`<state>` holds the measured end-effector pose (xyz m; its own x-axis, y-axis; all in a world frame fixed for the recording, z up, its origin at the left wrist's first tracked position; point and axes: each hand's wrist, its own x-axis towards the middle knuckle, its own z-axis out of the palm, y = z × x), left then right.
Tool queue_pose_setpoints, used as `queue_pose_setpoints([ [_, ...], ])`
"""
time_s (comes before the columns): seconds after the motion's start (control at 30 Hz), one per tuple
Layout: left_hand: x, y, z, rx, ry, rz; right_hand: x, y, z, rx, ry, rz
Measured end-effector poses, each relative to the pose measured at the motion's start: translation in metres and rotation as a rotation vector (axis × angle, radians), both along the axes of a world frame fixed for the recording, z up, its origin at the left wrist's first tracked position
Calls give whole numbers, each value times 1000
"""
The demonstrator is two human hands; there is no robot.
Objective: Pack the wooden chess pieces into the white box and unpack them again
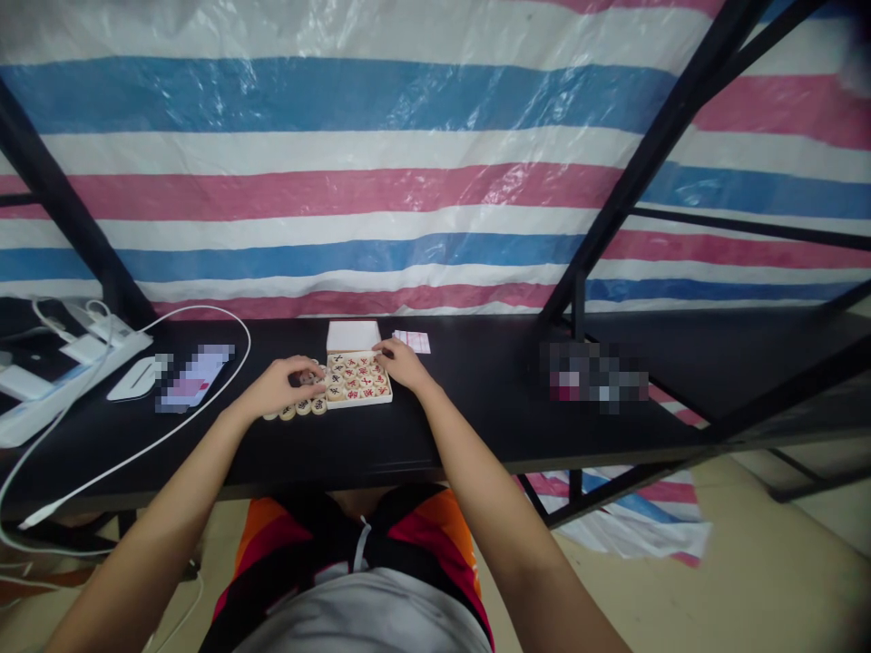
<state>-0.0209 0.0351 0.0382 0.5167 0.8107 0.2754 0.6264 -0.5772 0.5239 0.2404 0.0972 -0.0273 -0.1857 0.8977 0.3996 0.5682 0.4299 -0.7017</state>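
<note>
A white box [360, 401] of round xiangqi pieces with red and black characters lies on the black table. Its lid [352, 336] is behind it. More xiangqi pieces [303, 407] stand in rows just left of the box, partly under my left hand [282, 385]. The left fingers and thumb curve together at the box's left edge, apparently around a piece that they mostly hide. My right hand [401, 363] has its thumb and forefinger bent over the box's far right corner, gripping the rim there.
A pink-and-white paper slip [414, 342] lies behind my right hand. To the left are a phone [197, 376], a white pad [134, 379], a power strip [74, 372] and a looping white cable [170, 435]. Blurred dark items [599, 374] lie right; a striped sheet [340, 199] hangs behind.
</note>
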Motion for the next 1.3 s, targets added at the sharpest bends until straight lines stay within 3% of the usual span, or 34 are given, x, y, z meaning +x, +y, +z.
queue_pose_setpoints([
  [0.23,8,-1,-6,-45,24,-150,0,1,-1,1,10,-2],
  [0.53,7,-2,-7,-132,9,-129,-1,-1,2,-13,-2,-18],
  [0.73,11,-8,-3,-268,-14,-17,-1,-1,1,-9,7,-15],
  [0.9,11,-10,-1,-341,1,-34,-1,0,0,11,2,-15],
  [1.3,3,4,-14,-97,23,-42,0,0,0,-4,-5,-6],
])
